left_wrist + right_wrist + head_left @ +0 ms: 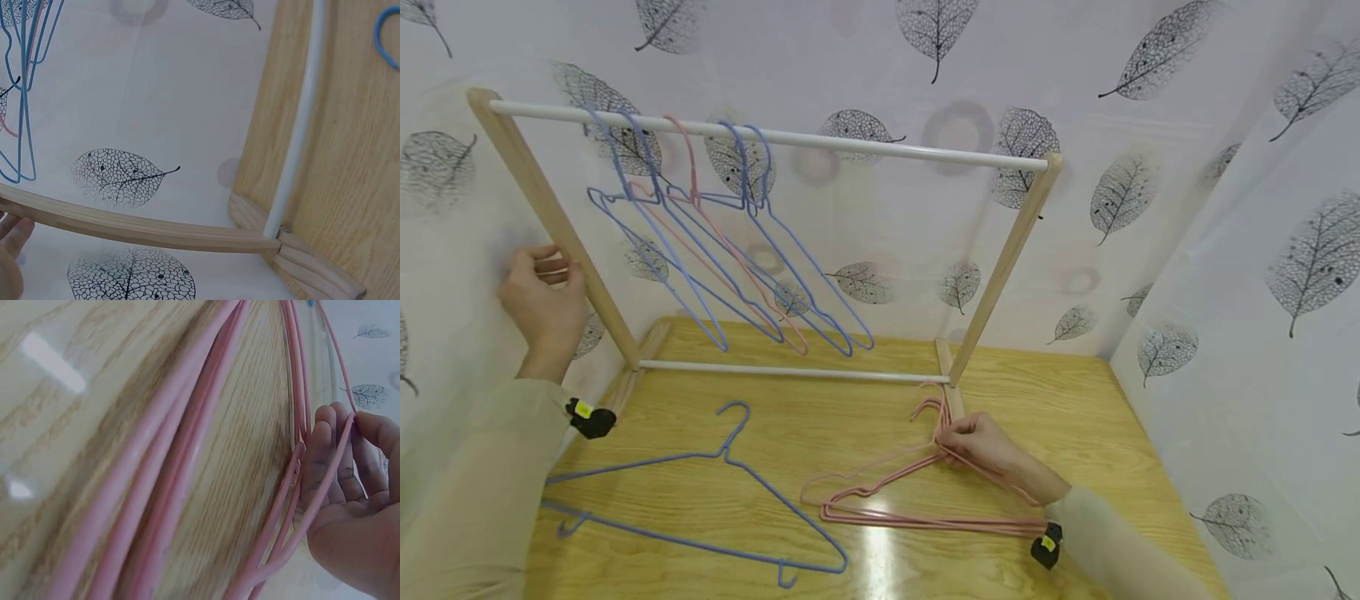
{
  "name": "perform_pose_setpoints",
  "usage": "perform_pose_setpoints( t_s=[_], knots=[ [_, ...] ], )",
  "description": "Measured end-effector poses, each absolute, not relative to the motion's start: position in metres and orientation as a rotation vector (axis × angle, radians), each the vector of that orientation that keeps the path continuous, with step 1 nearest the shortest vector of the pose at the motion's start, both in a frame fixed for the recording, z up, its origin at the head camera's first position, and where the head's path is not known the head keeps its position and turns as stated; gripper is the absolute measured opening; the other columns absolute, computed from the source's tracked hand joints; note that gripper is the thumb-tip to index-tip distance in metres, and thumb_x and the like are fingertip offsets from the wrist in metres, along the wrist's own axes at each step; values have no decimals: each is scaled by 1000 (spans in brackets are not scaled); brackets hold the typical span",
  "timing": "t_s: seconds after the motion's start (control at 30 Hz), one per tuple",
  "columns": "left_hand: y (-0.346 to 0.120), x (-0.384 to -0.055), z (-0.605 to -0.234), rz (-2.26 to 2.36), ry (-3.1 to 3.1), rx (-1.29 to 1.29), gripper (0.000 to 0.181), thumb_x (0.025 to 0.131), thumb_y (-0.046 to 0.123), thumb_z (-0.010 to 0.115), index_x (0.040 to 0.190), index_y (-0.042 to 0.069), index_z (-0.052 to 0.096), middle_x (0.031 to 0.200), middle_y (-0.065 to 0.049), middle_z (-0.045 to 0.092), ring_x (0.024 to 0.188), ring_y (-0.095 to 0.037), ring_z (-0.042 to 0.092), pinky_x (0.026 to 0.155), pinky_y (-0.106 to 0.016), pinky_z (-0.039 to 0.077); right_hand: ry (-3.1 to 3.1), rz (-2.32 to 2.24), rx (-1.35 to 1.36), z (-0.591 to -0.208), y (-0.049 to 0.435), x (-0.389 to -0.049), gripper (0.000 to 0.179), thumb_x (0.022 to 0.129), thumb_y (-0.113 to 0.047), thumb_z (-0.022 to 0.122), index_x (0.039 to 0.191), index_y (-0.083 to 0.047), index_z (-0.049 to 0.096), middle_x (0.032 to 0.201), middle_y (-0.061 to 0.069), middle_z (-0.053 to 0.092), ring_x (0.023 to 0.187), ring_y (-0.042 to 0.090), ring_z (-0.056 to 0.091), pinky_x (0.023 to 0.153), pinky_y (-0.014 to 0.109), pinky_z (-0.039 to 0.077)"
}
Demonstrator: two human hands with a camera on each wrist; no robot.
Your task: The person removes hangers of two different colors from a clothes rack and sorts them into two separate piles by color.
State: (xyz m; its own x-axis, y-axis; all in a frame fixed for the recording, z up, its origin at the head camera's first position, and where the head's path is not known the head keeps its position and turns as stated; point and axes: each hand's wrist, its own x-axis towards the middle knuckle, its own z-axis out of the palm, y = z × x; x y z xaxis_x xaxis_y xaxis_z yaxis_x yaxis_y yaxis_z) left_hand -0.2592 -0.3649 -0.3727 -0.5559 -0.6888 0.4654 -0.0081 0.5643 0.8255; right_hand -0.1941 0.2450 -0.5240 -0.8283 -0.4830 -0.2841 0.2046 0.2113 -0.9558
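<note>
A wooden clothes rack with white rails stands on the table, its left post (560, 208) beside my left hand (546, 304). That hand holds the post's outer edge, with the thumb on it and the fingers bent; the fingertips are partly hidden. In the left wrist view, fingers (17, 236) touch the post (137, 228). My right hand (988, 450) pinches a pink hanger (334, 465) between thumb and finger near its neck, slightly lifted off several other pink hangers (925, 523) lying on the table. A blue hanger (685, 544) with small hooks lies at the front left.
Several blue hangers (797, 279) and a pink hanger (691, 167) hang on the left half of the top rail (880, 148). The right post (1006, 267) rises behind my right hand. A leaf-patterned sheet (865, 50) covers the wall behind the wooden table (1045, 400).
</note>
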Motion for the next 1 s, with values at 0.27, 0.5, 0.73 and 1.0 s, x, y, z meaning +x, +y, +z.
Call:
perform_pose_setpoints(
  t_s=[0.27, 0.5, 0.73, 1.0],
  knots=[
    [-364, -260, -373, -1017, -1962, 569, 34, 101, 19, 63, 131, 4, 67, 88, 36, 42, 77, 24, 45, 74, -2, 42, 2278, -1438, -375, -521, 247, -198, 25, 99, -10, 70, 109, 12, 77, 97, 23, 80, 70, 0, 66, 62, 15, 56],
    [-368, -263, -374, -1021, -1951, 559, 34, 100, 20, 64, 130, 6, 68, 87, 37, 42, 78, 23, 46, 75, -2, 43, 2253, -1477, -356, -514, 248, -199, 28, 101, -9, 67, 112, 16, 74, 96, 28, 78, 75, 11, 77, 70, 27, 68],
    [-370, -262, -375, -1035, -1945, 523, 32, 99, 21, 65, 128, 7, 69, 86, 37, 44, 77, 23, 47, 75, -2, 45, 2262, -1534, -346, -492, 241, -200, 37, 103, -17, 67, 118, 17, 69, 95, 18, 80, 79, 15, 77, 78, 42, 69],
    [-371, -262, -378, -1042, -1921, 502, 29, 98, 18, 66, 125, 8, 70, 86, 36, 46, 75, 24, 48, 74, -1, 45, 2265, -1691, -404, -451, 218, -207, 34, 104, -19, 66, 120, 11, 71, 94, -2, 81, 80, 13, 78, 80, 39, 69]
  ],
)
